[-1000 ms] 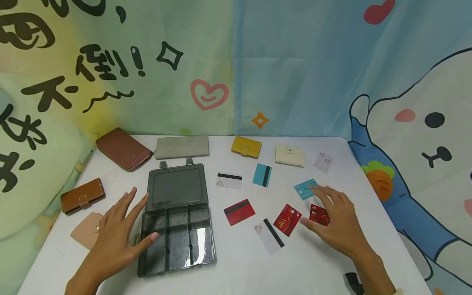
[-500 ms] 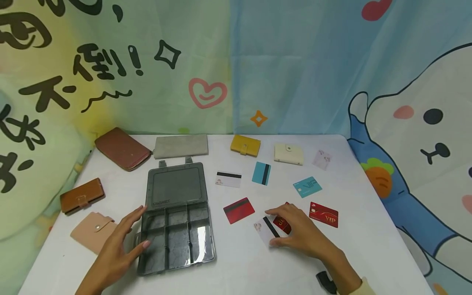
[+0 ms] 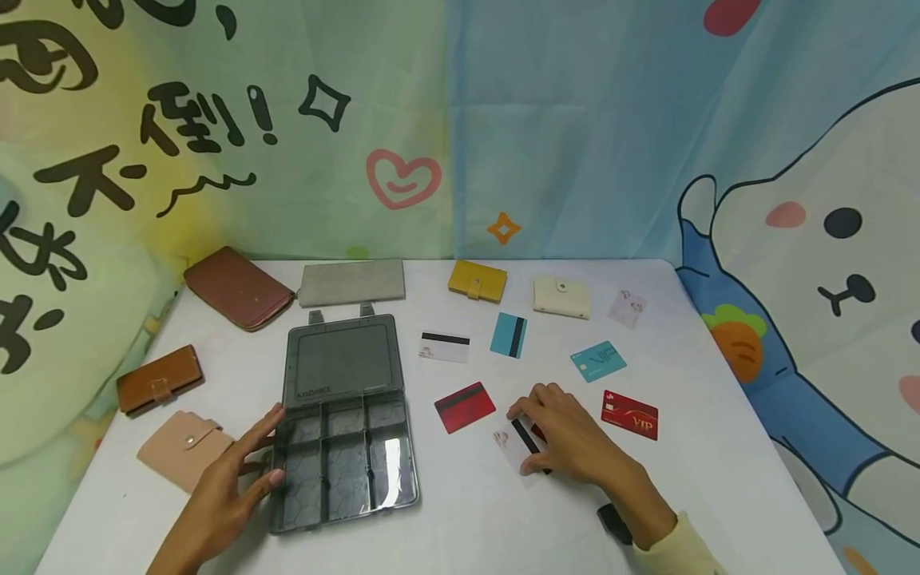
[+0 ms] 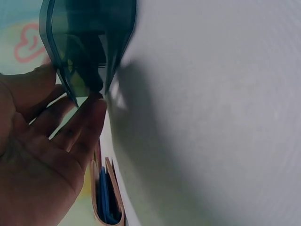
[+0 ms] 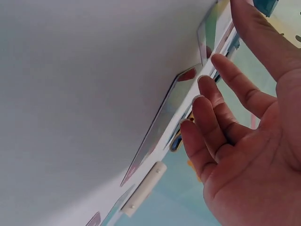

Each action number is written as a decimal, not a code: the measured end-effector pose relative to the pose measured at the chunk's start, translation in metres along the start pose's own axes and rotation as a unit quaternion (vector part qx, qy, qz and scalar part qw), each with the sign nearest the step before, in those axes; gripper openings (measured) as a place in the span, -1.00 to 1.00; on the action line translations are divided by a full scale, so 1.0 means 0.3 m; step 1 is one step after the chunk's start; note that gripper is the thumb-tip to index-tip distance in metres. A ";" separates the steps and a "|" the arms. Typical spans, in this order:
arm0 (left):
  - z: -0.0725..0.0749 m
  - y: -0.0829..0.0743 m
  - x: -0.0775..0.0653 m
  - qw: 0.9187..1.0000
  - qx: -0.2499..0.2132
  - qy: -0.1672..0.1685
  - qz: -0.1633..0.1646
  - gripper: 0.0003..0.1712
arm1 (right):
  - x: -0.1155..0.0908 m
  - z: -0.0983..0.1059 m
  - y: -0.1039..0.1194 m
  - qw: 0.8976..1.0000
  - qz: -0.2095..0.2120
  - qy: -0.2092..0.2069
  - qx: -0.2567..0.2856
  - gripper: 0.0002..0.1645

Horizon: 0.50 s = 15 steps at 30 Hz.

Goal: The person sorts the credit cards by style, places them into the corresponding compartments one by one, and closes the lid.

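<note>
My left hand (image 3: pixel 226 483) rests its fingers against the left side of a dark, see-through compartment box (image 3: pixel 345 479), whose lid lies folded back. In the left wrist view, thumb and fingertips touch the edges of the box (image 4: pixel 94 37). My right hand (image 3: pixel 571 435) is over a white card with a black stripe (image 3: pixel 513 455), fingertips spread around it and thumb at its near edge. A red card under that hand is almost wholly hidden. In the right wrist view the hand (image 5: pixel 244 136) has its fingers loosely bent, with nothing seen between them.
Other cards lie about: a red card (image 3: pixel 465 408), a red VIP card (image 3: pixel 629 415), blue cards (image 3: pixel 598 362) and a white one (image 3: pixel 444 348). Several wallets line the back and left, including a yellow wallet (image 3: pixel 477 281), a brown one (image 3: pixel 161 381) and a pink one (image 3: pixel 183 451).
My right hand has moved left and down from above the VIP cards to the striped white card. My left hand has shifted slightly, its fingers coming against the box side.
</note>
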State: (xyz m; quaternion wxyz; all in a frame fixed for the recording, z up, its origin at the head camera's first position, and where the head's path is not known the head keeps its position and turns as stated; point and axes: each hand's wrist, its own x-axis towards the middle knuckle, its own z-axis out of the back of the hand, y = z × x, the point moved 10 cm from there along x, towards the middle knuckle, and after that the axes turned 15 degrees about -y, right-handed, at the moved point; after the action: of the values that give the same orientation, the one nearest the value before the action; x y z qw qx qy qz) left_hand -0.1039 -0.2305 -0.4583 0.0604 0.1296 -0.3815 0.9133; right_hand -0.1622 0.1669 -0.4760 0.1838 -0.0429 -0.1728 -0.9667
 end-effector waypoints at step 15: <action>0.010 -0.030 0.014 0.998 0.034 0.005 -0.061 0.09 | 0.031 -0.038 0.009 0.997 -0.021 0.037 0.067 -0.32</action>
State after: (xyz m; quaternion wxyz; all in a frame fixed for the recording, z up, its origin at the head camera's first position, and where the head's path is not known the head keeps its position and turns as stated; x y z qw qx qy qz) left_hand -0.1055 -0.2263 -0.4489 0.1132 0.1501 -0.3414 0.9209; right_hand -0.1700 0.1575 -0.4845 0.1724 0.0093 -0.2308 -0.9576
